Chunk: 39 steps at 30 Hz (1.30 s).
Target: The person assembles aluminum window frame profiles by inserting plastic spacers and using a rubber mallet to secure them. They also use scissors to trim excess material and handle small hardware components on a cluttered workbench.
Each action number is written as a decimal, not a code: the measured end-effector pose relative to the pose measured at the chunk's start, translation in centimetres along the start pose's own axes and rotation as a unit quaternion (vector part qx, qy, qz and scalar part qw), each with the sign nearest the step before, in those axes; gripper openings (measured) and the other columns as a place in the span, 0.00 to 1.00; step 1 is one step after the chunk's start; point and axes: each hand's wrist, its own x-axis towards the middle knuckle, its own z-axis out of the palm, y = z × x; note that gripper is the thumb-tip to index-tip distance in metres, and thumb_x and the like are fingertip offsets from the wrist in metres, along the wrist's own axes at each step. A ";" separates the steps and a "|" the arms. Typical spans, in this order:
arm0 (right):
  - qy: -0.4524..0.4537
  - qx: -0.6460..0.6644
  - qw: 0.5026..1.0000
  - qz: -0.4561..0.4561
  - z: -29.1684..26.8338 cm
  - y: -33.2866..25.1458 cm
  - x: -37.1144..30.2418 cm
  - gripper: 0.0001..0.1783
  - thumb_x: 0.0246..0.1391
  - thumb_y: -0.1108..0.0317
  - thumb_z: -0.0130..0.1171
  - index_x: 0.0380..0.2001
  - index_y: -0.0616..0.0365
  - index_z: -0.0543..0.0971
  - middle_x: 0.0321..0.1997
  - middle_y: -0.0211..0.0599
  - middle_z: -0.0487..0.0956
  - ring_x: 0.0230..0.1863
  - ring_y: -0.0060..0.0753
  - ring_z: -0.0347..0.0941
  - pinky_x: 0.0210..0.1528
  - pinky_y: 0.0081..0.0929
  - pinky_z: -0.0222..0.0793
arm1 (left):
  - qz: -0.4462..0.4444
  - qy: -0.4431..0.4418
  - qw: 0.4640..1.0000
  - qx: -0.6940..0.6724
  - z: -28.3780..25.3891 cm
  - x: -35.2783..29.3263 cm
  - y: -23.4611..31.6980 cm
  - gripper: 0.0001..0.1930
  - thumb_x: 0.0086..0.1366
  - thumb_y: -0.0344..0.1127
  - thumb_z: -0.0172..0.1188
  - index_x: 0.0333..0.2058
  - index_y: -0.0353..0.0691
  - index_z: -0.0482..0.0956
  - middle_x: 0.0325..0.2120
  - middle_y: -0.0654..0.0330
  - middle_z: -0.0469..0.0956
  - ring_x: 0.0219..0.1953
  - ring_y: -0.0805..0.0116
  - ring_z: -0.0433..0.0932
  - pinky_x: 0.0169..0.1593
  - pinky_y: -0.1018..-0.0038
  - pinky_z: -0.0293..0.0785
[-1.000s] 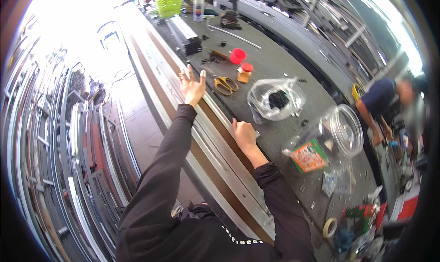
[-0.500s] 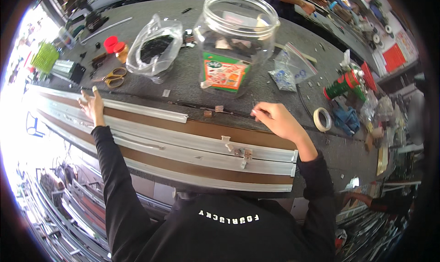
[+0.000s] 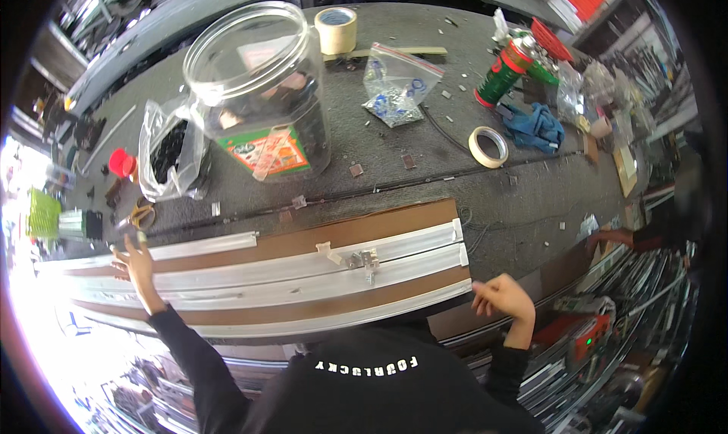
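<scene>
My left hand [image 3: 136, 273] lies over the left part of the long white metal profiles [image 3: 235, 289], with fingers spread and nothing in them. The profiles lie side by side with brown strips [image 3: 379, 221] between them. Just past their right end hangs my right hand [image 3: 506, 301], its fingers curled in; whatever they hold, if anything, is hidden. Small clear and metallic fittings [image 3: 367, 261] sit on the middle profiles, a pale one [image 3: 327, 250] beside them. Beyond the far profile, small pieces [image 3: 299, 202] lie on the dark bench.
On the bench stand a big clear jar [image 3: 315, 142], an open plastic bag of black bits [image 3: 199, 177], a zip bag [image 3: 394, 104], tape rolls [image 3: 476, 147] [image 3: 337, 41], a green-red can [image 3: 500, 77] and a blue cloth [image 3: 540, 127]. Scissors [image 3: 142, 215] lie near my left hand. Another person's hand [image 3: 607, 238] shows at right.
My right hand has moved from above the far edge of the profiles to beyond their near right end. My left hand stays spread over the left part. The whole view has shifted.
</scene>
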 end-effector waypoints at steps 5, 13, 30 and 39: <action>-0.201 0.228 0.952 -0.024 6.6 1.8 0.2 0.32 0.68 0.49 0.54 0.45 0.78 0.79 0.31 0.47 0.85 0.23 0.25 0.79 0.21 0.21 0.73 | 0.470 -0.035 0.747 -0.469 -8.2 -16.3 10.1 0.12 0.60 0.29 0.64 0.44 0.41 0.83 0.39 0.55 0.82 0.39 0.61 0.80 0.45 0.66 0.75; -0.016 0.456 0.890 -0.017 9.0 2.1 1.2 0.28 0.68 0.54 0.55 0.41 0.79 0.76 0.38 0.62 0.83 0.30 0.38 0.83 0.23 0.23 0.79 | 0.733 -0.050 0.591 -0.334 -13.0 -21.7 19.4 0.14 0.57 0.32 0.65 0.43 0.41 0.81 0.37 0.54 0.80 0.43 0.50 0.79 0.47 0.59 0.76; -0.023 0.421 0.904 -0.065 9.6 3.0 2.7 0.25 0.65 0.55 0.60 0.52 0.68 0.76 0.43 0.51 0.85 0.41 0.45 0.85 0.37 0.32 0.84 | 0.904 -0.009 0.369 -0.215 -9.3 -47.1 28.0 0.37 0.58 0.48 0.62 0.66 0.45 0.67 0.70 0.48 0.57 0.75 0.50 0.47 0.75 0.53 0.44; -0.024 0.409 0.910 -0.062 9.6 3.0 2.8 0.24 0.66 0.56 0.57 0.53 0.68 0.75 0.42 0.54 0.85 0.42 0.47 0.85 0.33 0.31 0.84 | 0.910 0.008 0.341 -0.236 -8.4 -46.8 28.7 0.29 0.59 0.41 0.62 0.60 0.50 0.71 0.68 0.56 0.62 0.76 0.54 0.45 0.76 0.49 0.38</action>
